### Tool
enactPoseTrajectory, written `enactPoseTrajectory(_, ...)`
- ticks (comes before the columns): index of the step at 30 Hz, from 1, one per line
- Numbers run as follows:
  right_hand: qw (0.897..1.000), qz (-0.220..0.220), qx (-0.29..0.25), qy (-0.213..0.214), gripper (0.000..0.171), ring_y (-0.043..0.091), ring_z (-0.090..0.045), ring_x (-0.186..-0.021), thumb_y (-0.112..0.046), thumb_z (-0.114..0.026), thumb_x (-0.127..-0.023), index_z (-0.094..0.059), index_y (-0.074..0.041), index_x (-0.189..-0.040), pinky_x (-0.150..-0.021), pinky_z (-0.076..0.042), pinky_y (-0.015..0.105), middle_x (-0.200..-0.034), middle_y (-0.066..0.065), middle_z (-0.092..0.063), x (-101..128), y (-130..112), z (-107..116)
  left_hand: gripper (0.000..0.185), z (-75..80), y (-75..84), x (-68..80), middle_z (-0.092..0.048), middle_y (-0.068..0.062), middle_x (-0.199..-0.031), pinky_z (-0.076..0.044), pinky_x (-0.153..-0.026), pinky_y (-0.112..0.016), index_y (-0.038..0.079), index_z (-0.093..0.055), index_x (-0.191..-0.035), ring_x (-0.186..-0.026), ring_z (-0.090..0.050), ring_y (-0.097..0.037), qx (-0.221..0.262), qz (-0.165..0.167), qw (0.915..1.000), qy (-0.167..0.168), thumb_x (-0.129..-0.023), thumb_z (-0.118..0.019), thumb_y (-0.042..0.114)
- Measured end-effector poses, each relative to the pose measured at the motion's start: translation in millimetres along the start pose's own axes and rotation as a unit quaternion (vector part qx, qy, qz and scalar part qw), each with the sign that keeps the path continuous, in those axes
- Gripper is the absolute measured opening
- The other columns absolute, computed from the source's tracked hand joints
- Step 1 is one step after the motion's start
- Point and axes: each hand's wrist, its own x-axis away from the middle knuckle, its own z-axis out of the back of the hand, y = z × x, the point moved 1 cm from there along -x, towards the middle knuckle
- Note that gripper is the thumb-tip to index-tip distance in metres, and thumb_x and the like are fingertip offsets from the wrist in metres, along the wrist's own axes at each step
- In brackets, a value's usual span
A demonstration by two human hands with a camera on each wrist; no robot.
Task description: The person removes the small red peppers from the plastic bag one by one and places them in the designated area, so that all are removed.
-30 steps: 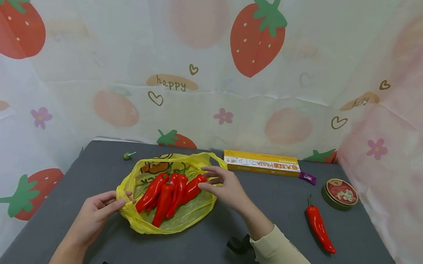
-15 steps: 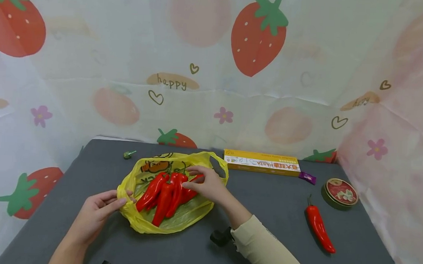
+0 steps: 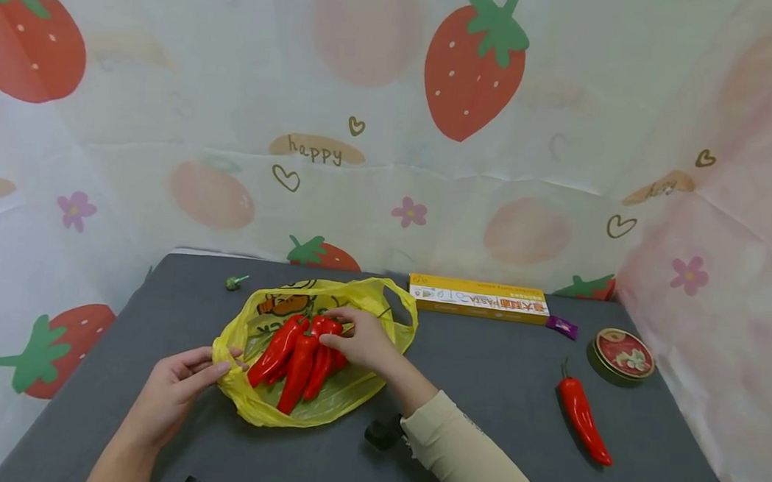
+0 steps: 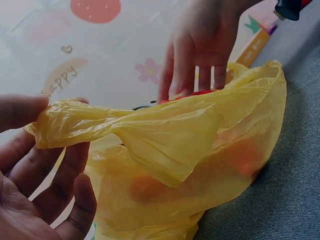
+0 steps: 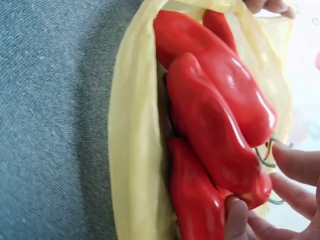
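Observation:
A yellow plastic bag [image 3: 343, 397] lies open on the grey table [image 3: 493, 439] with several red peppers [image 3: 299, 365] inside. My left hand [image 3: 222, 365] pinches the bag's left rim between thumb and fingers, and the left wrist view shows the rim [image 4: 125, 120] lifted by that hand [image 4: 55, 125]. My right hand [image 3: 342, 328] reaches into the bag over the peppers' stem ends. In the right wrist view its thumb [image 5: 236, 215] and fingers [image 5: 300, 165] close round the top of a red pepper [image 5: 210, 125]. One more red pepper [image 3: 584, 414] lies alone on the table at the right.
A yellow pasta box [image 3: 478, 297] lies at the table's back edge, with a purple wrapper [image 3: 562, 326] and a round red tin [image 3: 621, 353] to its right. A small green object [image 3: 235, 283] sits at the back left. Strawberry-print sheets wall the table.
My right hand has slid left, deeper into the bag, moving a pepper in among the others. The left hand has kept its pinch on the rim.

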Motion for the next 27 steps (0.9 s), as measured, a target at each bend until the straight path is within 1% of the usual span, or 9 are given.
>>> enactPoseTrajectory(2,1.0,-0.002,0.009,0.007,0.041,0.026,-0.067,-0.1,-0.024,-0.074,-0.094,-0.066,-0.013,-0.133,-0.073,-0.058,0.032,-0.128,0.009,-0.064,0.0,-0.8,-2.0,0.039,-0.5,0.7,0.0,-0.076,0.006,-0.109,-0.056,-0.087,-0.021,-0.02,-0.055,-0.124,-0.099,-0.07,-0.006,0.0,0.001,1.0,0.0,-0.104,-0.057,0.013)
enactPoseTrajectory(8,0.999,0.001,0.024,0.035,0.029,0.019,-0.064,-0.091,-0.019,-0.074,-0.093,-0.072,-0.016,-0.122,-0.07,-0.055,0.028,-0.122,0.005,-0.068,0.9,-1.4,-6.3,0.039,-1.5,1.4,0.6,-0.076,0.001,-0.111,-0.055,-0.087,-0.02,-0.019,-0.056,-0.124,-0.101,-0.07,-0.006,-0.005,0.005,1.0,0.001,-0.104,-0.057,0.014)
enactPoseTrajectory(12,0.999,-0.003,0.013,0.046,0.027,0.017,-0.062,-0.085,-0.016,-0.073,-0.094,-0.072,-0.017,-0.121,-0.064,-0.053,0.027,-0.123,0.005,-0.067,4.9,-4.8,-3.8,0.037,-1.6,1.5,0.9,-0.076,0.005,-0.11,-0.055,-0.087,-0.02,-0.019,-0.057,-0.123,-0.1,-0.069,-0.005,-0.007,0.005,1.0,0.005,-0.104,-0.057,0.014)
enactPoseTrajectory(15,0.999,-0.005,-0.008,0.045,0.028,0.016,-0.058,-0.086,-0.012,-0.07,-0.096,-0.072,-0.019,-0.122,-0.061,-0.051,0.026,-0.125,0.004,-0.064,10.0,-7.5,2.6,0.037,-1.7,1.6,0.6,-0.076,0.006,-0.11,-0.055,-0.086,-0.019,-0.018,-0.057,-0.124,-0.1,-0.069,-0.005,-0.007,0.003,0.9999,0.007,-0.104,-0.056,0.014)
enactPoseTrajectory(17,0.999,-0.005,-0.035,0.034,0.029,0.017,-0.053,-0.076,-0.011,-0.066,-0.098,-0.071,-0.02,-0.125,-0.058,-0.048,0.026,-0.123,0.005,-0.064,13.8,-8.0,8.3,0.038,-1.8,1.4,0.0,-0.075,0.007,-0.11,-0.055,-0.086,-0.019,-0.019,-0.056,-0.124,-0.101,-0.069,-0.005,-0.008,0.001,1.0,0.006,-0.104,-0.056,0.014)
enactPoseTrajectory(20,0.997,0.008,-0.074,0.011,0.031,0.018,-0.046,-0.065,-0.009,-0.061,-0.1,-0.069,-0.02,-0.128,-0.056,-0.044,0.026,-0.118,0.006,-0.063,18.5,-6.3,17.6,0.039,-1.6,0.8,-0.3,-0.076,0.006,-0.109,-0.055,-0.086,-0.019,-0.019,-0.056,-0.125,-0.101,-0.069,-0.005,-0.007,0.0,1.0,0.005,-0.104,-0.056,0.014)
enactPoseTrajectory(22,0.995,0.014,-0.097,0.0,0.032,0.019,-0.041,-0.058,-0.009,-0.059,-0.102,-0.068,-0.021,-0.13,-0.054,-0.042,0.026,-0.111,0.009,-0.063,21.5,-4.3,23.9,0.038,-1.3,0.4,-0.4,-0.076,0.005,-0.109,-0.055,-0.086,-0.02,-0.019,-0.056,-0.125,-0.101,-0.07,-0.005,-0.006,0.0,1.0,0.004,-0.105,-0.056,0.014)
enactPoseTrajectory(24,0.993,0.018,-0.117,-0.007,0.033,0.019,-0.046,-0.063,-0.009,-0.057,-0.103,-0.067,-0.021,-0.132,-0.057,-0.044,0.026,-0.11,0.009,-0.063,24.9,-2.9,29.8,0.037,-1.1,0.1,-0.3,-0.076,0.004,-0.109,-0.056,-0.086,-0.02,-0.017,-0.058,-0.124,-0.101,-0.069,-0.006,-0.005,0.001,1.0,0.004,-0.105,-0.056,0.014)
enactPoseTrajectory(27,0.987,0.014,-0.161,-0.016,0.034,0.019,-0.057,-0.077,-0.011,-0.053,-0.105,-0.063,-0.02,-0.136,-0.066,-0.053,0.028,-0.115,0.011,-0.063,30.2,-1.9,37.3,0.036,-1.3,0.0,-0.1,-0.076,0.003,-0.109,-0.056,-0.086,-0.021,-0.016,-0.059,-0.124,-0.101,-0.069,-0.005,-0.004,0.003,1.0,0.004,-0.105,-0.056,0.014)
